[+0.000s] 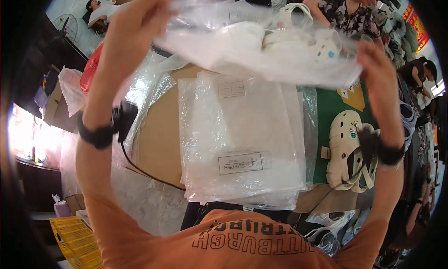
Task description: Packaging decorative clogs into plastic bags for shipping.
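A translucent plastic bag (261,66) stretches between my raised hands, above the far part of the table. My left hand (151,14), blurred by motion, is closed on its left end. At the opposite end, my right hand (373,61) pinches the bag's edge. White clogs (326,47) show through or behind the film; I cannot tell whether they are inside it. Below lies a loose stack of flat clear plastic bags (242,124) with printed boxes. A pair of cream clogs with charms (345,150) rests near my right forearm.
The stack covers brown cardboard (156,122) and part of a green mat (322,168). Crumpled clear film (151,82) lies at left, near a red bag (91,70). A person in a patterned top (343,10) is across the table. A black cable (149,172) trails from my left wrist.
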{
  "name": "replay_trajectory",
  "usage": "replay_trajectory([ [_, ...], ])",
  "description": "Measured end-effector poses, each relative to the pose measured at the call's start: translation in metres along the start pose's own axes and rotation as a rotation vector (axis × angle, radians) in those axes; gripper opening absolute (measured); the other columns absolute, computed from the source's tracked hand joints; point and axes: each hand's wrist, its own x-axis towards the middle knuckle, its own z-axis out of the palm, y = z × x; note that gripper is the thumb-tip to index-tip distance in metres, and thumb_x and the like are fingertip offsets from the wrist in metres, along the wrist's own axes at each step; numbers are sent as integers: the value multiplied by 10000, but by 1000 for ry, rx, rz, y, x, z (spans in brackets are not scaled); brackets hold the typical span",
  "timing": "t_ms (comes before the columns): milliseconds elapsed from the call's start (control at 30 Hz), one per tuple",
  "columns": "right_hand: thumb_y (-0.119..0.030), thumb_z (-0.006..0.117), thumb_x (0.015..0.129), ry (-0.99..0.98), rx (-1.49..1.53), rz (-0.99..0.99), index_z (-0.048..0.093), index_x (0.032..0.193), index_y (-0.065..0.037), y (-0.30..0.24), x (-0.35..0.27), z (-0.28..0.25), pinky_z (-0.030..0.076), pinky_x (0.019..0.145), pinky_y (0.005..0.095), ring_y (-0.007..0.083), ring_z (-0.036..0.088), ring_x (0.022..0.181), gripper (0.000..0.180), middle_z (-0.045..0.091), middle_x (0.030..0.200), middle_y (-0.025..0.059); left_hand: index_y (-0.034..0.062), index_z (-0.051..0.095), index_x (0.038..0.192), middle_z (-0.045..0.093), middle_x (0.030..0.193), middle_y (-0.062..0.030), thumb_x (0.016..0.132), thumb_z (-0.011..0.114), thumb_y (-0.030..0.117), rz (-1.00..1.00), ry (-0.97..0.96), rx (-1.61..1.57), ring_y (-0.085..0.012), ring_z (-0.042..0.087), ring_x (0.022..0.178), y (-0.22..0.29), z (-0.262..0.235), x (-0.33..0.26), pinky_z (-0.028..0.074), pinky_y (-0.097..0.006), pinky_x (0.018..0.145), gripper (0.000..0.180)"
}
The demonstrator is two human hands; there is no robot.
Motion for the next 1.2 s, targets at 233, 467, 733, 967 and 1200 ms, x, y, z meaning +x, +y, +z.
replay_trajectory([
  [233,-22,538,809,-361,-138,330,605,912,8,87,-173,34,425,643,226,120,513,723,127,502,880,43,90,604,1028,587,944,-101,659,544,-67,-57,-276,91,-278,586,817,-18,78,-177,484,-358,694,406],
  [467,-152,583,837,-550,-190,478,586,954,-9,96,-179,24,418,656,234,118,516,774,185,526,883,44,97,597,1045,554,976,-86,702,589,28,-115,-551,164,-269,535,886,-20,86,-206,436,-367,772,350],
  [733,-492,512,844,-430,29,930,235,1349,-73,110,-144,58,434,684,317,210,507,943,713,492,1141,103,66,551,1084,481,1134,-145,766,656,241,-237,-701,-33,-319,455,1046,13,87,-149,364,-407,886,377],
  [967,-320,620,821,-463,309,819,229,1338,37,161,-146,80,450,733,331,193,502,950,740,482,1183,160,5,281,1307,396,1264,-223,742,681,300,-555,-286,-87,-355,407,1160,-21,125,-141,324,-392,981,753],
  [1200,6,564,822,-534,377,970,112,1388,43,122,-141,107,485,814,299,214,553,1020,725,469,1243,150,89,58,1427,413,1290,-236,749,665,180,-708,-445,-682,-305,467,1141,-55,138,-160,388,-350,936,915],
])
